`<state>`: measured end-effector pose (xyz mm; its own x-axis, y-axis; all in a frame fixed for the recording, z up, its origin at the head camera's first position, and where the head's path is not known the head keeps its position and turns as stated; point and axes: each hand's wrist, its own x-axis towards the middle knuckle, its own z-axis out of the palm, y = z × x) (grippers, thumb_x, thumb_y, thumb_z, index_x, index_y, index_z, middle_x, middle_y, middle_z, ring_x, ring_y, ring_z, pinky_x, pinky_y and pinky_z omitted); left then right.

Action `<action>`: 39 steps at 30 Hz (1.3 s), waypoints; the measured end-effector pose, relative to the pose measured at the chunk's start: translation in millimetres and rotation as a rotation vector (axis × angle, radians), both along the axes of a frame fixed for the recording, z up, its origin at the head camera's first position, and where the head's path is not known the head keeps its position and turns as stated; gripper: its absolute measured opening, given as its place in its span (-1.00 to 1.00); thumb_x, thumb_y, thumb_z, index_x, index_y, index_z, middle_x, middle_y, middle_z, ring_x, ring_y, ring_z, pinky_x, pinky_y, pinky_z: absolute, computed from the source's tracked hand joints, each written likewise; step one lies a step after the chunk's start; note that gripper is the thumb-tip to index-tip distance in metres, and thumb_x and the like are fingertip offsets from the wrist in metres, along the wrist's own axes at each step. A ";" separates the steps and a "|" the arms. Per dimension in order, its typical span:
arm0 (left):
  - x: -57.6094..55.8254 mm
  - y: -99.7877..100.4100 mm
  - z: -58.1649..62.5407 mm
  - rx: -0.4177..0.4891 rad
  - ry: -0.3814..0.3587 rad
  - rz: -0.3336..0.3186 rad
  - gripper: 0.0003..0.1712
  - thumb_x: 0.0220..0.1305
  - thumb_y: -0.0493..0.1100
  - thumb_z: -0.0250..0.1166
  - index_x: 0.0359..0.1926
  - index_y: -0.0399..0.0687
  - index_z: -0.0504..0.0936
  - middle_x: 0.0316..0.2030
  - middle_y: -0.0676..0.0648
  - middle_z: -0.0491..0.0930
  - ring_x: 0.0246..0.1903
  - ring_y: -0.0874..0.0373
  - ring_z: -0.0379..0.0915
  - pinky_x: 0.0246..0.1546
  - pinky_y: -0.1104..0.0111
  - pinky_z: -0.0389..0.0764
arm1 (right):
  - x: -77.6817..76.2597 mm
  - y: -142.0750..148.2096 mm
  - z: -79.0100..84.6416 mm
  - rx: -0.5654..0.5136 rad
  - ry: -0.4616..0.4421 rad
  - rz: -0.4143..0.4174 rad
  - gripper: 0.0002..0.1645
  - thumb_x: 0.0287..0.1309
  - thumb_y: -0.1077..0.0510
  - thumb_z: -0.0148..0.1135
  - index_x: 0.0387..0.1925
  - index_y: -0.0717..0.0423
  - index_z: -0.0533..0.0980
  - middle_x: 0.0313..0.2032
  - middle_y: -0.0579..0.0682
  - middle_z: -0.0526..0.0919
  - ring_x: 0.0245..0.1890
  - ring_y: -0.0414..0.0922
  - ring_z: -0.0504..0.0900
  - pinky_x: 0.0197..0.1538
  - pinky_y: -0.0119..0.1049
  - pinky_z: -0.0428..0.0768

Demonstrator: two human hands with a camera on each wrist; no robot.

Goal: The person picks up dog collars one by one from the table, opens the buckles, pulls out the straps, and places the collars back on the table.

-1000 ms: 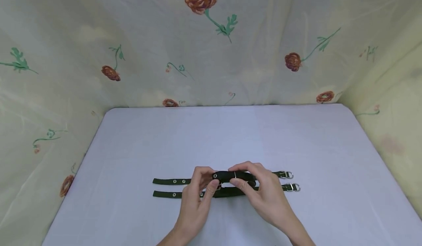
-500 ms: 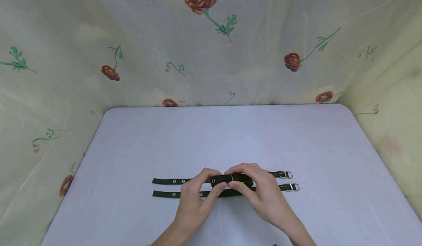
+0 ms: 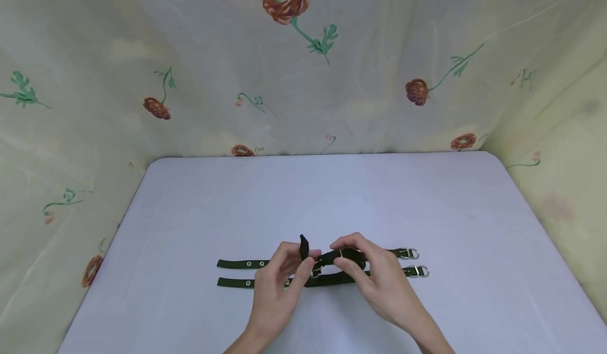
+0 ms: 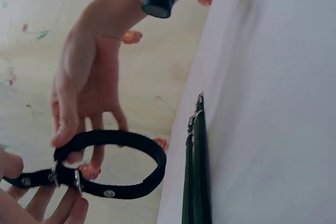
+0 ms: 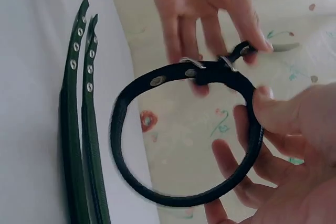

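A dark dog collar with metal eyelets is bent into a round loop, held up between both hands. My left hand pinches its tail end beside the buckle, and the tip sticks up past the thumb. In the right wrist view the tail passes through the buckle, with a metal ring close by. My right hand grips the loop on the other side of the buckle, thumb against its outer face. Beneath the hands, two similar collars lie straight, partly hidden by the fingers.
The two flat collars lie parallel on a white table, metal rings towards the right and eyelets towards the left. A flower-patterned cloth rises behind the table and on both sides.
My hands first came closer together over the buckle, then parted slightly. The collar's tail, earlier lying flat across the buckle, now stands up at my left fingers. The two flat collars stay put.
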<state>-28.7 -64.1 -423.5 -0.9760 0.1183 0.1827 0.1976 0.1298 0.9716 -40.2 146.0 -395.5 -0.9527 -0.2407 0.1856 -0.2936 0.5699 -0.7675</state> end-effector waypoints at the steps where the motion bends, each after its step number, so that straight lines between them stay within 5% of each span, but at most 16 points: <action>1: 0.0 -0.7 -0.1 0.016 0.003 -0.011 -0.85 0.56 -0.11 0.34 0.05 0.03 0.65 0.03 -0.07 0.82 0.04 0.16 0.80 0.20 0.34 0.74 | -0.1 0.8 0.4 -0.003 -0.006 -0.005 -0.76 0.44 0.02 0.37 0.08 -0.24 0.65 -0.01 -0.30 0.81 0.09 -0.18 0.78 0.11 -0.16 0.73; 6: 0.6 -0.5 -1.4 0.031 0.041 -0.057 -0.82 0.58 -0.17 0.30 0.11 -0.06 0.62 0.11 -0.11 0.80 0.09 0.13 0.79 0.19 0.29 0.76 | -1.1 2.4 3.3 -0.017 -0.010 0.011 -0.75 0.45 0.02 0.38 0.10 -0.24 0.65 0.01 -0.28 0.81 0.08 -0.22 0.77 0.12 -0.17 0.73; 10: 1.8 1.2 -2.6 -0.011 0.064 -0.026 -0.79 0.55 -0.15 0.34 0.12 0.01 0.62 0.05 -0.02 0.82 0.04 0.20 0.77 0.17 0.29 0.76 | -0.6 2.0 5.0 -0.043 -0.060 0.042 -0.74 0.43 -0.03 0.39 0.10 -0.29 0.64 0.02 -0.31 0.80 0.08 -0.27 0.76 0.15 -0.22 0.72; 23: 2.2 -0.4 -5.4 -0.006 -0.030 0.006 -0.66 0.43 -0.17 0.46 0.13 -0.05 0.59 -0.05 -0.04 0.84 0.00 0.28 0.76 0.20 0.34 0.74 | -0.4 3.1 11.3 -0.291 -0.241 0.033 -0.72 0.29 -0.02 0.55 -0.02 -0.15 0.67 -0.06 -0.16 0.78 0.07 -0.22 0.76 0.29 -0.37 0.67; 28: -1.8 -2.7 -8.0 0.017 -0.011 0.017 -0.69 0.38 -0.21 0.48 0.08 -0.11 0.65 -0.07 -0.09 0.84 -0.01 0.28 0.77 0.19 0.36 0.74 | 0.4 2.2 11.5 -0.224 -0.211 0.032 -0.73 0.33 -0.07 0.52 0.00 -0.23 0.68 -0.04 -0.23 0.81 0.07 -0.16 0.78 0.13 -0.31 0.71; 31: -3.4 -4.2 -7.2 -0.056 0.052 0.041 -0.73 0.33 -0.18 0.51 0.02 -0.01 0.70 -0.07 0.00 0.86 -0.02 0.27 0.79 0.12 0.35 0.77 | 2.3 -0.7 10.5 -0.179 -0.171 0.030 -0.76 0.36 -0.09 0.48 0.01 -0.28 0.69 -0.02 -0.28 0.82 0.08 -0.17 0.77 0.08 -0.29 0.68; 39: 2.8 -6.2 -5.9 -0.419 0.361 0.093 -0.66 0.21 -0.09 0.58 -0.02 0.03 0.73 -0.12 0.12 0.84 -0.07 0.29 0.75 -0.05 0.35 0.80 | 10.2 -17.5 1.0 -0.172 -0.052 0.006 -0.81 0.41 -0.05 0.44 0.01 -0.32 0.70 -0.06 -0.38 0.81 0.03 -0.34 0.74 0.18 -0.28 0.64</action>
<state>-25.8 -70.2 -429.4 -0.8700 0.1686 0.4633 0.4774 0.5229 0.7062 -30.0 128.4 -394.5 -0.9609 -0.2150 0.1746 -0.2534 0.4277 -0.8677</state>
